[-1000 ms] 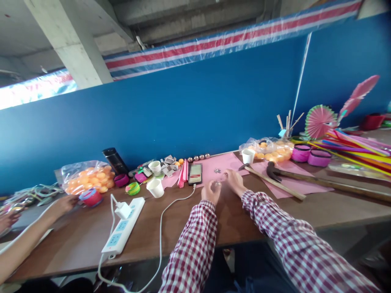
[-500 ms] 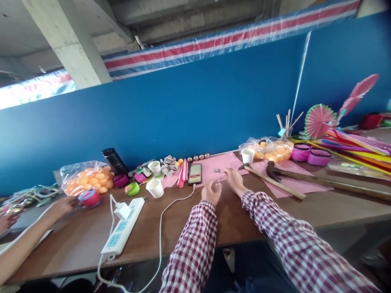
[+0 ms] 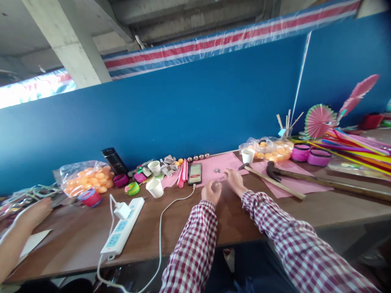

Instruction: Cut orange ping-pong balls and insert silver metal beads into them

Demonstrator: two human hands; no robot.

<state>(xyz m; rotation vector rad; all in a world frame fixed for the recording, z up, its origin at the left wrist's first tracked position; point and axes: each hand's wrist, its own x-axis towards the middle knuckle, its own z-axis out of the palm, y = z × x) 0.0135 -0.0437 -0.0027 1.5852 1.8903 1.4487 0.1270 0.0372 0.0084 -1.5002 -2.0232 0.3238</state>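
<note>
My left hand (image 3: 211, 192) is closed at the near edge of a pink paper sheet (image 3: 227, 161), its fingertips round something small and shiny that I cannot make out. Just right of it, my right hand (image 3: 233, 181) hovers over the sheet with thumb and fingers pinched; whatever is between them is too small to tell. Beyond both hands, a little pile of small metal pieces (image 3: 217, 171) lies on the pink sheet. A phone (image 3: 194, 173) with a charging cable rests left of the pile.
Right of my hands lie two hammers (image 3: 276, 182) (image 3: 324, 179). White cups (image 3: 155, 188), a power strip (image 3: 122, 228) and bags of orange balls (image 3: 90, 179) stand on the brown table (image 3: 137, 248). Another person's hand (image 3: 39, 211) is at the far left.
The other person's hand has moved left, away from the red and blue roll. My right hand has shifted very slightly; my left hand stays in nearly the same place.
</note>
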